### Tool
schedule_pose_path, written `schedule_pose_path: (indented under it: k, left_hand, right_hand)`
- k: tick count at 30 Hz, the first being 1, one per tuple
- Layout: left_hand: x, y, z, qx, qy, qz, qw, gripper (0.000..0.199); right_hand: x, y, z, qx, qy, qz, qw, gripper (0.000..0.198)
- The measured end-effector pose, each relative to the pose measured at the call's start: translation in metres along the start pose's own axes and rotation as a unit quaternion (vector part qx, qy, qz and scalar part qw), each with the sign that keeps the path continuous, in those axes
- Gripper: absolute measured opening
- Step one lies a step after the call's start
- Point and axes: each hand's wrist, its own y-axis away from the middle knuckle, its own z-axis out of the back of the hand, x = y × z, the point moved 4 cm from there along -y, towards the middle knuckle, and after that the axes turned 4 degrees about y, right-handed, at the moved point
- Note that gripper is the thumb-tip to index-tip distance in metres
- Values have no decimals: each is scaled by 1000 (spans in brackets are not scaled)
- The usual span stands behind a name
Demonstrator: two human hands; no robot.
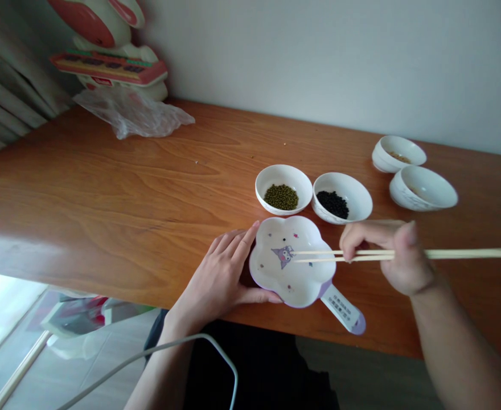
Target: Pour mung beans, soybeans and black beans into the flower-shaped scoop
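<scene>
Right hand [409,274] holds chopsticks [468,254] — tips perhaps touching dish [295,285].

White dish [295,280] with lilac edging, a purple-and-pink cartoon figure [282,257] and scattered tiny motifs, lilac-ended handle [342,308] with black lettering on white, pale yellow chopsticks [468,254], white bowls [359,200] with faint grey patterning, green beans [280,197], black beans [333,204], brown wood-grained worktop [148,193], pink-and-white toy [114,71]
</scene>
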Motion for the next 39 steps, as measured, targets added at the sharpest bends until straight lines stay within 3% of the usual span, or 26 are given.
schedule_pose_path:
  k: [3,9,18,24,28,36,39]
  left_hand:
    - [1,0,-1,2,1,3,1000,125]
    - [2,-1,-1,3,-6,-4,1000,126]
    - [2,0,-1,7,-2,1,1000,126]
    - [2,0,-1,8,3,1,1000,126]
    - [2,0,-1,8,5,2,1000,125]
    - [0,-1,-1,6,7,1,1000,126]
    - [0,-1,-1,6,2,2,1000,125]
  right_hand:
    - [-7,0,-14,-8,19,16,1000,72]
    - [-12,-2,-20,-106,52,17,993,73]
    - [1,-9,-40,-84,71,59,992,50]
    - [0,-7,-36,-98,40,66,992,58]
    - [2,-9,-39,-54,37,39,997,50]
    - [-9,-4,-8,-20,-32,-31,999,80]
    - [-10,-3,-4,-3,-44,-27,999,84]
